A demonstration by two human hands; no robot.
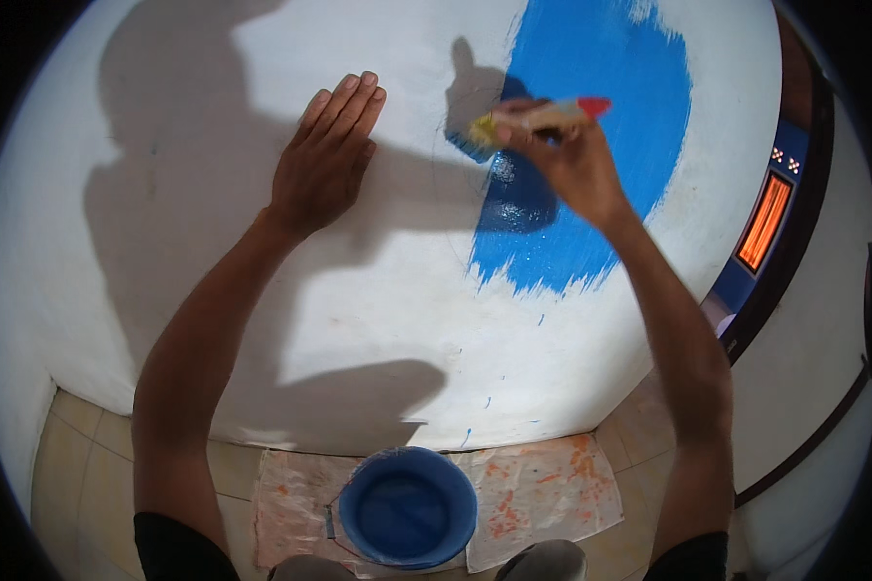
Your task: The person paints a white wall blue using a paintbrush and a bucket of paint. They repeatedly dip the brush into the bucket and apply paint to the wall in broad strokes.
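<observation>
My right hand [567, 156] grips a paintbrush [541, 120] with a pale handle and red tip. Its bristles, wet with blue, are at the left border of a blue painted patch [625, 167] on the white wall [378, 312]; whether they touch the wall cannot be told. My left hand [325, 152] lies flat on the wall left of the patch, fingers together and holding nothing. Below, a blue bucket [463, 523] with a wire handle stands at the foot of the wall; what looks like blue paint is inside.
Under the bucket, stained cloth sheets [552, 501] cover part of the tiled floor [80, 465]. Blue drips mark the lower wall. At the right are a dark-framed opening [799, 276] and a pale panel [792, 407]. Shadows of my head and arms fall across the wall.
</observation>
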